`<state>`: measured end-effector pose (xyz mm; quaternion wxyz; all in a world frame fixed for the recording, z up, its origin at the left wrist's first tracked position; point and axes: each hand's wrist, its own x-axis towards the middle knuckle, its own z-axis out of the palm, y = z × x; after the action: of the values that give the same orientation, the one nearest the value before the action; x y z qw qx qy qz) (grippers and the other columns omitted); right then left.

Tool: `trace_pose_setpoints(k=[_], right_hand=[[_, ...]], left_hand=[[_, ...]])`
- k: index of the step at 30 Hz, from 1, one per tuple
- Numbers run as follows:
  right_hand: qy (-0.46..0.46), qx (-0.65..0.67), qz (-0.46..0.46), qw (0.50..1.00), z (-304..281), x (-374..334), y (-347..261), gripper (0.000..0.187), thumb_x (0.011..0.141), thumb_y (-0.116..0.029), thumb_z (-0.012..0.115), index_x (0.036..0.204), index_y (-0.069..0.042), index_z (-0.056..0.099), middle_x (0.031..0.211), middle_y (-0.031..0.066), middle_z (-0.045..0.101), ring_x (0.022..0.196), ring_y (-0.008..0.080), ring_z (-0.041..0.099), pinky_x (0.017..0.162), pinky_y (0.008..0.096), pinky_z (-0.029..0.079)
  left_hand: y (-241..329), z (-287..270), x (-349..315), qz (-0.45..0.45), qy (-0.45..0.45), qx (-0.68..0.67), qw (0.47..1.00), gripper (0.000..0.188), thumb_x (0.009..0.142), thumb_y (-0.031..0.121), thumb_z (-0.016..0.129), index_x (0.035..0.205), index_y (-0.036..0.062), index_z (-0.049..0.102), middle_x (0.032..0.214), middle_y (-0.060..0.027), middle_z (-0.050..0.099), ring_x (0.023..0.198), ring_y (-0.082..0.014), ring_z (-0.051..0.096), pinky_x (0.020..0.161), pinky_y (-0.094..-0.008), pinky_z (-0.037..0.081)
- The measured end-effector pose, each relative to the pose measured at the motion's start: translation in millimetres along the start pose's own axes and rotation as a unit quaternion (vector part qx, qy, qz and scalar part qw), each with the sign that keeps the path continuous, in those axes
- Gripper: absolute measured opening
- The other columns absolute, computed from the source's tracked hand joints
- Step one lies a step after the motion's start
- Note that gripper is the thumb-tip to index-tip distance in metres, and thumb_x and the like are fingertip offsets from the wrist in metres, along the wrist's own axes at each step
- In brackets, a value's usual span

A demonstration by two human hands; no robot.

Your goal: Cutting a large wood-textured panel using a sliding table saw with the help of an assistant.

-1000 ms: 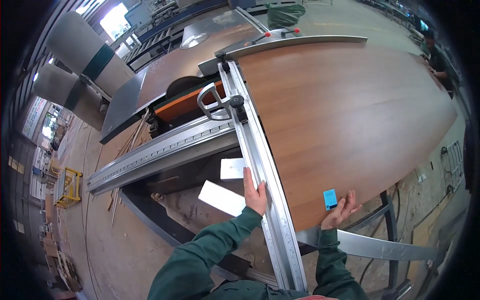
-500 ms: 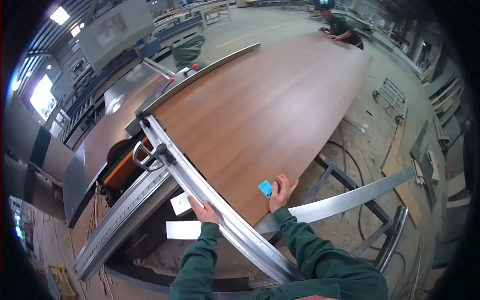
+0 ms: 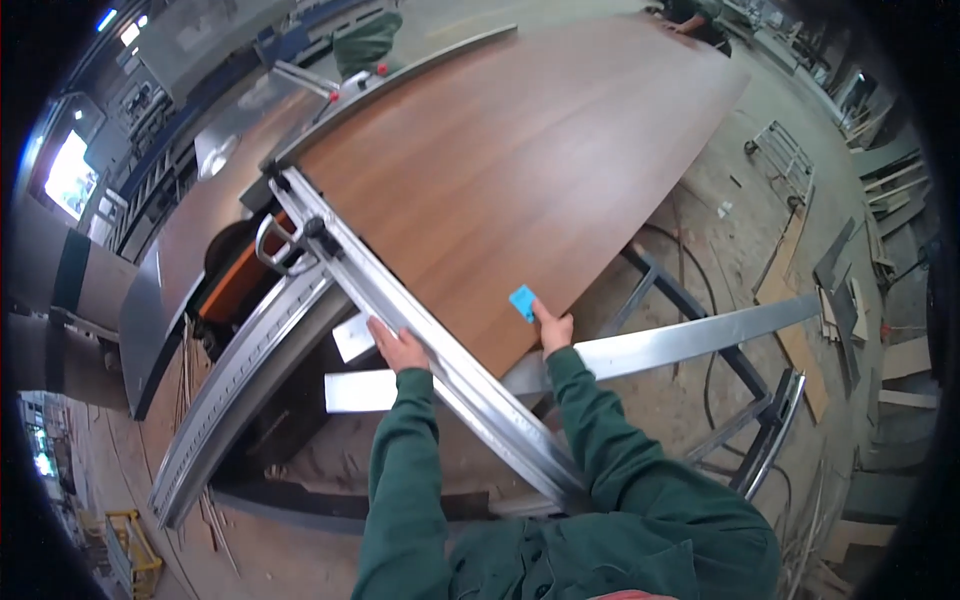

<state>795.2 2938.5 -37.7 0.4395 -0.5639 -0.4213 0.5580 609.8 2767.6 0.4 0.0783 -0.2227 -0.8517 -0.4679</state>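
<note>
A large brown wood-grain panel (image 3: 520, 170) lies across a sliding table saw, its near end against a long aluminium fence (image 3: 450, 355). At its near right corner, my right hand (image 3: 556, 330) grips the edge, thumb on top beside a blue sticker (image 3: 522, 302); the other fingers are mostly hidden. My left hand (image 3: 402, 350) rests open along the fence's left side, fingers stretched forward, next to a white plate (image 3: 352, 338). Farther up the fence sit a looped metal handle (image 3: 280, 248) and a black knob (image 3: 316, 228).
At the panel's far end a co-worker's hand (image 3: 682, 27) rests on it. An orange-edged saw part (image 3: 237, 282) lies left of the fence. A bare metal strip (image 3: 700, 335) and dark frame (image 3: 685, 300) extend right. A wire cart (image 3: 782, 160) and offcuts (image 3: 800, 360) occupy the floor.
My view has tilted down, so the scene sits higher in the picture. My right hand has gone from spread fingers on the panel to gripping its edge; my left stays by the fence.
</note>
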Motion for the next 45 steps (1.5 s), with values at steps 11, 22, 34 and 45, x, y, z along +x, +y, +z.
trace_pose_setpoints(k=[11,22,34,45], right_hand=[[-0.128,-0.019,0.197,0.972,-7.2,-1.7,-11.1,0.047,0.070,-0.026,0.075,0.101,-0.001,0.050,0.085,0.0070,0.059,0.067,0.0166,0.057,0.050,0.0293,0.038],[-0.032,-0.266,-0.074,0.961,-31.5,40.2,-63.1,0.092,0.058,-0.043,0.077,0.117,0.016,0.038,0.117,0.0281,0.049,0.109,0.0356,0.049,0.089,0.0398,0.040],[-0.123,0.034,0.184,0.975,-41.4,113.7,-43.1,0.042,0.072,-0.026,0.074,0.105,-0.005,0.058,0.095,0.0064,0.063,0.082,0.0212,0.061,0.067,0.0407,0.050],[-0.139,0.013,0.182,0.973,-85.4,122.1,-75.6,0.039,0.074,-0.030,0.071,0.102,-0.006,0.058,0.090,0.0054,0.064,0.074,0.0177,0.063,0.061,0.0334,0.052]], left_hand=[[-13.8,-7.3,8.5,-0.014,0.015,0.062,0.998,0.064,0.081,0.009,0.050,0.137,0.0023,0.022,0.137,-0.0283,0.025,0.125,-0.0401,0.030,0.102,-0.0429,0.027],[-2.3,-10.2,22.7,0.007,0.038,0.077,0.996,0.062,0.080,0.008,0.049,0.135,0.0005,0.024,0.135,-0.0295,0.027,0.123,-0.0412,0.031,0.100,-0.0440,0.029],[-14.9,-18.2,1.8,-0.034,0.006,0.104,0.994,0.062,0.081,0.010,0.049,0.137,0.0023,0.023,0.136,-0.0279,0.026,0.123,-0.0394,0.032,0.100,-0.0426,0.028],[1.9,-1.2,13.3,-0.020,0.006,0.115,0.993,0.063,0.080,0.010,0.050,0.137,0.0046,0.024,0.135,-0.0272,0.028,0.121,-0.0393,0.035,0.098,-0.0442,0.031]])
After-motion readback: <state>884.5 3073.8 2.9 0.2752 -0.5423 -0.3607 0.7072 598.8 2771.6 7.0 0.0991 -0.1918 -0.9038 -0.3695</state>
